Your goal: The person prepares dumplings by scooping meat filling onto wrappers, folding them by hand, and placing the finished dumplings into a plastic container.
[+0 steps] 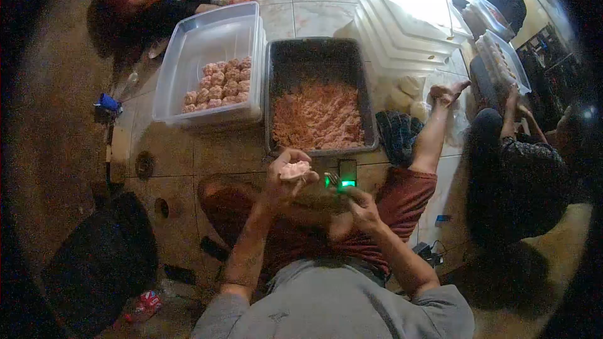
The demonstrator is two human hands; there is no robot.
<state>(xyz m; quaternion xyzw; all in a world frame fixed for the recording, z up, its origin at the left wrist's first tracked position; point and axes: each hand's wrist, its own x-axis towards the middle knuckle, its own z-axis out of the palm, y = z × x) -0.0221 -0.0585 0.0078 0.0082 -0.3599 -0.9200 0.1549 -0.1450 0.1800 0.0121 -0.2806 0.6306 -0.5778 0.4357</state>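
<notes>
In the head view, my left hand (284, 172) is cupped around a pale dumpling (295, 170) with a ruffled wrapper. My right hand (364, 208) pinches a small fork (332, 179), whose dark head points toward the dumpling without touching it. Just beyond the fork is a small digital scale (347, 169) with a glowing green display. A deep grey tub (314, 48) in front of my hands holds a spread of pinkish ground meat filling (320, 116). To its left, several formed dumplings (220, 85) lie in rows inside a translucent plastic bin (195, 31).
Stacked translucent bins (408, 25) stand at the back right. A person (521, 163) sits at the right, hands at a tray (502, 63); another person (135, 0) sits at the back left. A blue cup-like object (108, 103) lies left. My bare leg (433, 138) stretches forward right.
</notes>
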